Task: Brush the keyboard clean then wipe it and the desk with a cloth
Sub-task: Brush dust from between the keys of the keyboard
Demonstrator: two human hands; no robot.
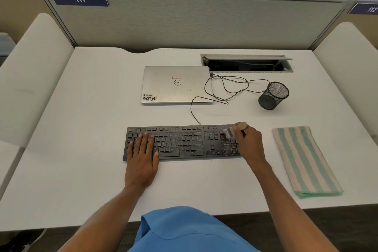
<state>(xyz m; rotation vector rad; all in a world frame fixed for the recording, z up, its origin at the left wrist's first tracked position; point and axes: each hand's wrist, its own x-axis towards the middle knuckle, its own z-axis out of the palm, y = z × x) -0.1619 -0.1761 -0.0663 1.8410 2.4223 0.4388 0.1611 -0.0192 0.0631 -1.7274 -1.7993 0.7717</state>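
From my remote seat I look down on a white desk (81, 129). A black full-size keyboard (180, 142) lies square to the front edge, roughly central.

The left hand (143, 155) lies flat on the keyboard's left end, fingers straight and spread, pressing it steady and gripping nothing. The right hand (250, 141) is curled round the pale handle of a small brush (231, 131), whose blurred bristles touch the top of the number pad at the keyboard's right end.

A green-and-cream striped cloth (304, 159) lies folded near the right edge, well apart from both hands. Toward the back edge sit a closed silver Dell laptop (176, 85), a loose black cable (225, 88) and an empty mesh pen cup (273, 96).

I judge the brushing step is in hand, with wiping not begun. The next move calls for short strokes along the key rows, bristles worked into the gaps while the left hand holds the keyboard down.
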